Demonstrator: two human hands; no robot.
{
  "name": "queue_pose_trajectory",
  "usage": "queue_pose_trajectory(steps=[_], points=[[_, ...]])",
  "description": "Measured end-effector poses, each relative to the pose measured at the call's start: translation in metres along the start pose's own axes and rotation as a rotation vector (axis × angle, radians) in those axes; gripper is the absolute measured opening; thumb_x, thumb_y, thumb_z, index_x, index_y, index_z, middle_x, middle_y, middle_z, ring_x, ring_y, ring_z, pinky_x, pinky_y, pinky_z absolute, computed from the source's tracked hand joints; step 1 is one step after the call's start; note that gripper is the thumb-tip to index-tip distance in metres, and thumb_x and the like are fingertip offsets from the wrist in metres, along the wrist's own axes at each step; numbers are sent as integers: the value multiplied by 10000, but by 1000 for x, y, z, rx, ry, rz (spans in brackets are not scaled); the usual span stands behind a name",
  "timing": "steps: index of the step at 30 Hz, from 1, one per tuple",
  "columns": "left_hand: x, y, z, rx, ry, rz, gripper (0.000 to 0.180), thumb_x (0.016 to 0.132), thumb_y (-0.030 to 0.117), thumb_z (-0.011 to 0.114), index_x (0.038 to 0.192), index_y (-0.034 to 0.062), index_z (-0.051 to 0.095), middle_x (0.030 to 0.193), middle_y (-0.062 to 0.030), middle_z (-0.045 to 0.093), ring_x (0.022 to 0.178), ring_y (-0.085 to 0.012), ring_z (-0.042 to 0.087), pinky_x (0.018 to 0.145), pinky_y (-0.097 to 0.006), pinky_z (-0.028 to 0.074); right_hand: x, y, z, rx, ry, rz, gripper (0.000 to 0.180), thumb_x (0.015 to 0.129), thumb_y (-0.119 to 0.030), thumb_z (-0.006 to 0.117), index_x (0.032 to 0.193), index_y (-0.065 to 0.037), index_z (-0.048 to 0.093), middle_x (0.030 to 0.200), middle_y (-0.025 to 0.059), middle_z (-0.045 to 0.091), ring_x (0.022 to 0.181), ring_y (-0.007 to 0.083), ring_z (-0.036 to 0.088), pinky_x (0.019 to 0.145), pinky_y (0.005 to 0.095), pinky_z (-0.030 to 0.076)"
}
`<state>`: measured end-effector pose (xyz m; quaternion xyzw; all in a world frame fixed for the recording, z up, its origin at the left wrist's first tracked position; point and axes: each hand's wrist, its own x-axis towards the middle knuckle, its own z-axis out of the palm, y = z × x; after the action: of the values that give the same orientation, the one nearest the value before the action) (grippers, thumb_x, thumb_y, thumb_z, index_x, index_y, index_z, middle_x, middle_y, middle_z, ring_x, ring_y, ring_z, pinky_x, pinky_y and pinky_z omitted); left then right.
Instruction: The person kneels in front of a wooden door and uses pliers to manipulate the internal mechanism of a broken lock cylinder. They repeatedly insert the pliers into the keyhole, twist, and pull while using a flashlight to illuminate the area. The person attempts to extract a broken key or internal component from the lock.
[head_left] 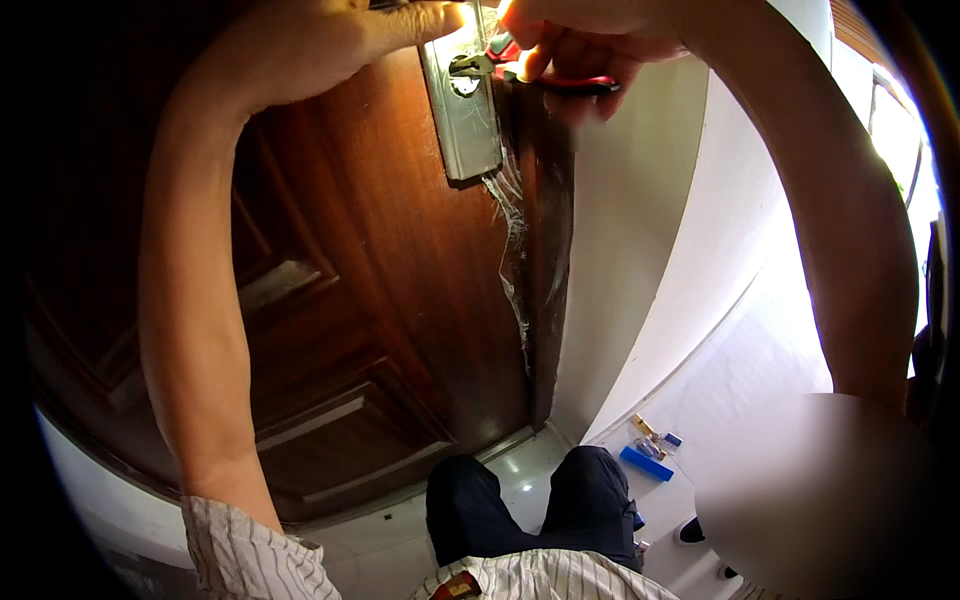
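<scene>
A pair of pliers (476, 66) with red and black handles is held in my right hand (600, 45), whose fingers close around the handles. Its jaws reach the round lock cylinder opening (463, 84) in a metal lock plate (470, 140) on the brown wooden door (370, 230). At the upper edge, my left hand (325, 45) lies against the door beside the plate's top. Its thumb stretches toward a bright glare there, while the other fingers are mostly cut off, so I cannot tell what they grip.
Torn clear film (512, 235) hangs down the door's edge below the plate. A pale door frame and wall (640, 210) stand to the right. On the floor lie a blue box (646, 463) and small brass and blue parts (648, 432). A person, blurred, is at the lower right.
</scene>
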<state>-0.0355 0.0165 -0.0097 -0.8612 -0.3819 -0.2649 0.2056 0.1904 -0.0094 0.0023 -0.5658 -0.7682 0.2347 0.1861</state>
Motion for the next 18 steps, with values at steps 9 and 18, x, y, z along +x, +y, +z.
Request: queue_pose_trajectory(steps=[9, 18], points=[[18, 33, -15, -142, -119, -113, 408, 1008, 346, 611, 1187, -9, 702, 980, -116, 720, 907, -213, 642, 829, -371, 509, 27, 47, 22, 584, -17, -38, 248, 997, -190, 464, 937, 6, 604, 794, 163, 661, 654, 227, 663, 552, 343, 564], [21, 30, -2, -115, -40, -36, 484, 1005, 397, 592, 1281, 8, 676, 1277, -217, 695, 1215, -324, 641, 1051, -445, 473, 19, 91, 61, 898, 47, -222, 195, 1011, -237, 554, 930, -70, 615, 736, 75, 621, 537, 140, 538, 471, 269, 410]])
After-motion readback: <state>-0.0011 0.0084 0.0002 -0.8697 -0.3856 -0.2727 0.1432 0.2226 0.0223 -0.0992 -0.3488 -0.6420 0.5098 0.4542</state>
